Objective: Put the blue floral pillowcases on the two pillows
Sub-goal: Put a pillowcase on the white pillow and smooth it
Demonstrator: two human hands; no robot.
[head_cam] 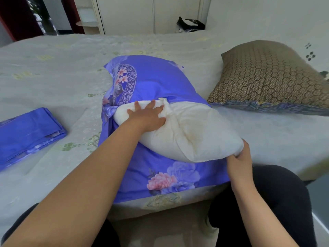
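a white pillow [187, 129] lies across the middle of the frame on a bed [53, 72] with a pale patterned cover, its far end tucked into the mouth of a blue floral pillowcase [153, 82]. the near half of the pillow is bare and rests on the case's lower layer, which spreads toward the bottom centre and shows a pink and lilac flower print at the bed's near edge.

the left hand [149, 118] presses flat on the pillow with fingers spread and straight, right where the white fabric meets the edge of the case. the right hand [240, 157], at centre right, pinches the pillow's near corner between thumb and curled fingers.

a second blue pillowcase [30, 132], folded, lies on the bed at the left edge of the frame, well apart from the first. at upper right a second pillow [270, 77] in a brown honeycomb-patterned cover rests on the bed, just beside the one being covered. a black and white bag [190, 24] sits beyond the bed at top centre.
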